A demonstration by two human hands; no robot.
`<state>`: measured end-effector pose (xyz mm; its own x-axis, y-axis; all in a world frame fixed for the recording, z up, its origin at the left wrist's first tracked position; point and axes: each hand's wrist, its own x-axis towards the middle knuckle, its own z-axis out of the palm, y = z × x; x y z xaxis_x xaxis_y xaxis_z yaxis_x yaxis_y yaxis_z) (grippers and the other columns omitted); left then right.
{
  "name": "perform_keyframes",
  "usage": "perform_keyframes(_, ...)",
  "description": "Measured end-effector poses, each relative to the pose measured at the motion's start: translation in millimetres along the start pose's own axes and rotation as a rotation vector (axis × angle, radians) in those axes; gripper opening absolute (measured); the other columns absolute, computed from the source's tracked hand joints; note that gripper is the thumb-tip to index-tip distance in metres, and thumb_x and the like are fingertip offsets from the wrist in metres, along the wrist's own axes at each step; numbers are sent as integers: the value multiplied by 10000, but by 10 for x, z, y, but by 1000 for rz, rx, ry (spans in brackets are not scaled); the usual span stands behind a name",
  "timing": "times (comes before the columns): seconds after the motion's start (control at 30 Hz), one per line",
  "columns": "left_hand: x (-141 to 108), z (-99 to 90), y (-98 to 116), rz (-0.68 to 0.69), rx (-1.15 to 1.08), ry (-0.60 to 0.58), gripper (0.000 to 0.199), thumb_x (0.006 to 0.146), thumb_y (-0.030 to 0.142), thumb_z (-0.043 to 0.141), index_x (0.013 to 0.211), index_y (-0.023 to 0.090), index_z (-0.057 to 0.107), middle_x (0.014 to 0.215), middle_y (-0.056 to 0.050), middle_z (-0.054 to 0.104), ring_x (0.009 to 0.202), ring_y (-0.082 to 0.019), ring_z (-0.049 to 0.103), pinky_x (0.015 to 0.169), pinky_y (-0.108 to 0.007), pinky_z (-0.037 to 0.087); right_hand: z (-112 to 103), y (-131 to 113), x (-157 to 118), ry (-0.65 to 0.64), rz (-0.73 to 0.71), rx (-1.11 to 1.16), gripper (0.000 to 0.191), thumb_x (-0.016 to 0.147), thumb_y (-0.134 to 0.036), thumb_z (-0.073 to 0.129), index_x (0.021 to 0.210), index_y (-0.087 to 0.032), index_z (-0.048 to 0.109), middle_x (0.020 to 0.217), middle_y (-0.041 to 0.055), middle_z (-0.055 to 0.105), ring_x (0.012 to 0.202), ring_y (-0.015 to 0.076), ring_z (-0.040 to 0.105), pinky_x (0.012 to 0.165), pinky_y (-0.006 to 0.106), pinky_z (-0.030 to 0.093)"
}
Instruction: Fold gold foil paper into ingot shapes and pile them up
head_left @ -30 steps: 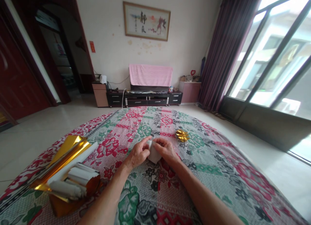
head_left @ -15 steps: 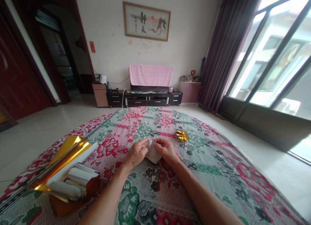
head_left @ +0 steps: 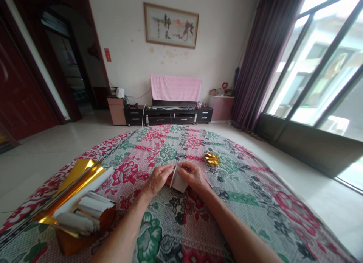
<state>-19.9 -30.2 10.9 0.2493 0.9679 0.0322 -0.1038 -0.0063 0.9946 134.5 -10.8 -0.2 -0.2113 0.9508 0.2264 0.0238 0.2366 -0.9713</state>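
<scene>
Between my two hands is a small sheet of whitish-grey paper, with a narrow fold standing up along its left edge. My right hand pinches the paper at its upper right, thumb on the near face. My left hand is closed at the folded left edge, its fingertips partly hidden behind the paper. Beyond my right hand lies a gold foil folded piece with several layers.
On the left of the flower-patterned cloth lie gold foil sheets and bundles of white-backed folded paper. A black low cabinet with a pink cloth above it stands by the far wall. A window is at right.
The paper's left edge has turned into a narrower upright fold. My left hand's fingers have shifted slightly left and behind the paper. My right hand keeps its pinch.
</scene>
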Motion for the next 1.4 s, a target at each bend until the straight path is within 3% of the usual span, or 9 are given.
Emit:
perform_keyframes(0.13, 40, -22, -84, 77, 74, -13, 346, 698, 290, 610, 1010, 145, 645, 715, -27, 673, 657, -158, 608, 614, -250, 465, -4, -39, -20, 68, -144, -148, 239, 693, -321, 603, 875, -170, 637, 800, 27, 646, 691, 150, 568, 619, 248, 448)
perform_keyframes(0.3, 59, -32, -128, 94, 108, 13, 308, 698, 275, 609, 974, 143, 648, 779, -31, 678, 709, -159, 609, 645, -248, 461, 10, -136, -62, 114, -230, -234, 254, 697, -279, 594, 926, -176, 628, 884, 46, 641, 791, 175, 579, 716, 283, 458)
perform_keyframes(0.5, 66, -15, -126, 73, 70, 58, 244, 682, 281, 624, 887, 152, 656, 719, -23, 673, 629, -146, 593, 584, -243, 445, -20, -186, -100, 64, -215, -216, 300, 693, -218, 531, 981, -175, 603, 804, 21, 611, 662, 130, 533, 592, 225, 431)
perform_keyframes(0.73, 62, -22, -111, 65, 64, 73, 184, 694, 274, 608, 835, 163, 651, 683, -7, 658, 593, -132, 572, 565, -236, 430, -35, -118, -89, 60, -171, -145, 329, 660, -176, 493, 971, -170, 602, 810, 20, 609, 643, 121, 513, 582, 220, 418)
perform_keyframes(0.87, 23, -23, -51, 38, 74, 108, 255, 718, 299, 577, 920, 161, 649, 701, -9, 661, 606, -129, 569, 547, -221, 420, -23, -140, -84, 32, -73, -11, 327, 668, -204, 496, 986, -171, 565, 688, -3, 588, 556, 112, 492, 516, 215, 400)
perform_keyframes(1.03, 13, -34, -37, 21, 35, 102, 322, 735, 326, 555, 992, 149, 631, 746, -29, 671, 654, -146, 591, 543, -218, 431, -12, -80, -55, -35, -79, 111, 346, 699, -264, 556, 1036, -195, 515, 762, 3, 601, 628, 127, 535, 573, 230, 436)
perform_keyframes(1.4, 30, -30, -53, 22, 81, 94, 336, 737, 324, 542, 1008, 148, 637, 751, -24, 670, 651, -137, 576, 539, -209, 439, 4, -23, -38, 22, -111, -115, 352, 693, -273, 595, 1027, -168, 562, 684, -24, 556, 539, 86, 464, 500, 196, 402)
